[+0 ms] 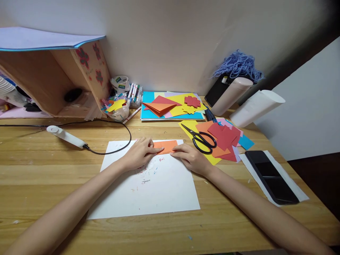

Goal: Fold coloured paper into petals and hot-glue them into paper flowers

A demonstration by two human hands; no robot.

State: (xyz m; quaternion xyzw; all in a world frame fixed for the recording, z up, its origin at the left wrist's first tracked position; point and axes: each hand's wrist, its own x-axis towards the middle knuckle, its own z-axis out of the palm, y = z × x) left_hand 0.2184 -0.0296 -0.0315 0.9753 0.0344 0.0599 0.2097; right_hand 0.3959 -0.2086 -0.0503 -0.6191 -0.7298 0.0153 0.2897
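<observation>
- The orange paper (pixel 168 146) is a small, flat rectangle, wider than deep, with a faint line across it.
- It lies on the white sheet (pixel 170 191), close to that sheet's far edge; the ink-speckled surface spreads out toward the person.
- A strip of wooden table (pixel 159 131) separates the sheet from the coloured stack (pixel 147 110) behind; scissors (pixel 195 134) lie near the right hand (pixel 192 159).
- The left hand (pixel 139 152) covers the paper's left end, the right touches its near right corner; whether either pinches it, I cannot tell.
</observation>
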